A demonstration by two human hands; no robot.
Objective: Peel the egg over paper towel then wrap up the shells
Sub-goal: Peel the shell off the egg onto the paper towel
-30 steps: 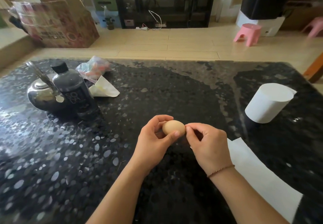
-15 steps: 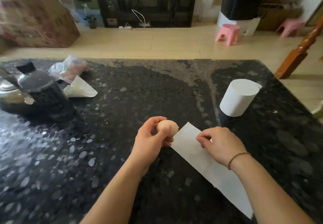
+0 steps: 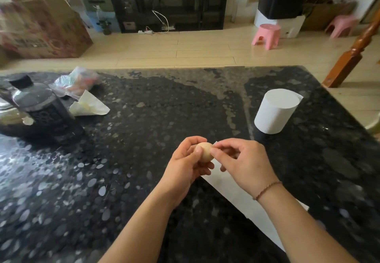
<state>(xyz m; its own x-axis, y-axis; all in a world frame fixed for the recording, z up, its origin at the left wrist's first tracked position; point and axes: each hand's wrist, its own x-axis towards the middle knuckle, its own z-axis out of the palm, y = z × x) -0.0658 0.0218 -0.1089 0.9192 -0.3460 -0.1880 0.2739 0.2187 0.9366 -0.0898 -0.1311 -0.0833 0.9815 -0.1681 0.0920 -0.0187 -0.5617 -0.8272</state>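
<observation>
A tan egg (image 3: 204,151) sits in my left hand (image 3: 186,167), held between thumb and fingers just above the black speckled table (image 3: 144,139). The thumb and forefinger of my right hand (image 3: 244,164) pinch at the egg's right end, where a small white fleck shows. A white sheet of paper towel (image 3: 242,201) lies flat on the table under both hands and runs toward the lower right, partly hidden by my right forearm.
A white paper towel roll (image 3: 275,112) stands at the right. A dark bottle (image 3: 44,114), a metal kettle (image 3: 8,116), a plastic bag (image 3: 78,82) and a crumpled tissue (image 3: 89,105) sit at the left. A wooden chair leg (image 3: 353,53) is beyond the right corner.
My right hand left the egg, pulled the paper towel left under the hands, then came back to pinch the egg's end. The camera view swung right.
</observation>
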